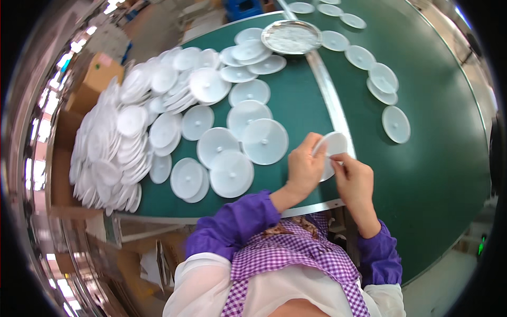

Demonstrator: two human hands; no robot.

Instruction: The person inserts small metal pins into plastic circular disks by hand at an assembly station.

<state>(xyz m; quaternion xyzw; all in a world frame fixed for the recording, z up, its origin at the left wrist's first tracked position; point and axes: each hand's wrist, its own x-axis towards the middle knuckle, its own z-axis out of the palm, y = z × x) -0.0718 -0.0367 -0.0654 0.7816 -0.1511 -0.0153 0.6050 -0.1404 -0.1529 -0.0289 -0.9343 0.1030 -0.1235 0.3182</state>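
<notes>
My left hand (pixel 303 168) holds a white round plastic disc (pixel 332 148) by its left edge, just above the near edge of the green table (pixel 296 111). My right hand (pixel 353 178) pinches the same disc from the right, thumb and forefinger pressed on its face. Both hands sit over the metal strip (pixel 326 95) that runs across the green surface. To the left of my hands lie several more white discs (pixel 248 145), flat and overlapping.
A big heap of white discs (pixel 121 137) covers the table's left end. A round metal dish (pixel 291 37) stands at the far side. Single discs (pixel 395 124) lie spaced along the green belt on the right. Cardboard boxes (pixel 97 71) stand beyond the heap.
</notes>
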